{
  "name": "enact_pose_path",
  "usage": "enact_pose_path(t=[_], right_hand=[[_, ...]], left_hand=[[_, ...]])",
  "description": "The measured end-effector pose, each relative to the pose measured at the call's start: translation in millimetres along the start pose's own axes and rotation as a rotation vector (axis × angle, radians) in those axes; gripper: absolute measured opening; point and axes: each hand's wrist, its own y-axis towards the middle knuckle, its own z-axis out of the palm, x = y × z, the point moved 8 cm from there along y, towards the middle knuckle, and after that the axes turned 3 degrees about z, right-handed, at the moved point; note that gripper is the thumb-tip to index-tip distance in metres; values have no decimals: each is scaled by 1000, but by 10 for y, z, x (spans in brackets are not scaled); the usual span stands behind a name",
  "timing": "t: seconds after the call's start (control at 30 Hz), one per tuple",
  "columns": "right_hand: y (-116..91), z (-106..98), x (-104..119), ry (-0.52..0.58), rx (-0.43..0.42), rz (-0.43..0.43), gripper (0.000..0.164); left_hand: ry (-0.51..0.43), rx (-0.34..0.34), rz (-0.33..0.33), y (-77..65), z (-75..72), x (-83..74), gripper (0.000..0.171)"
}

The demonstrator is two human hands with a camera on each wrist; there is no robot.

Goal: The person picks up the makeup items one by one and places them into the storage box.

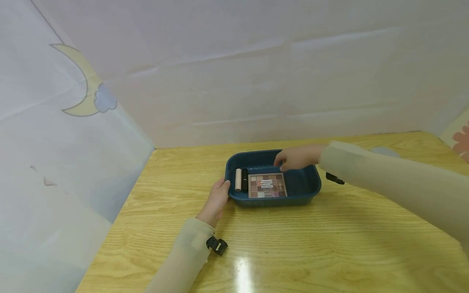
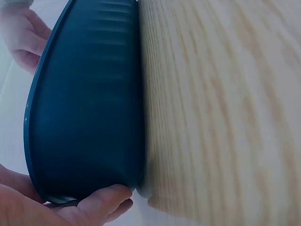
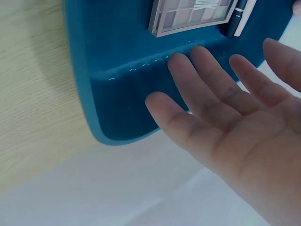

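A dark blue plastic bin [image 1: 278, 202] sits on the table with several cosmetics inside. My left hand [image 1: 218, 197] grips the bin's left end, thumb at the rim and fingers against the outer wall, as the left wrist view also shows. Along that end lie a beige tube [image 1: 238, 180] and a black tube [image 1: 244, 180], side by side. Beside them lies an eyeshadow palette [image 1: 267, 185] with a printed lid. Over the bin's far side hovers my right hand [image 1: 296, 158], holding nothing; in the right wrist view its fingers [image 3: 183, 77] are spread and loosely bent.
The table [image 1: 176, 179] has a yellowish wood grain. Behind it hangs pale wall cloth [image 1: 271, 89], with a printed moon [image 1: 82, 81] at the left. A pale round thing [image 1: 385, 151] lies at the back right, partly behind my right sleeve [image 1: 366, 171].
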Motion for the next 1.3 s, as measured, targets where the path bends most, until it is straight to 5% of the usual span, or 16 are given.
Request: enact_pose_path(t=[0.7,1.3], right_hand=[[-621,-94,-94,97,-286,-120,37],[-1012,-124,-469,98,-422,-56,37]], left_hand=[[-7,-2,8,-16,5,0,46],[13,-2,7,-48,-5,-10,44]])
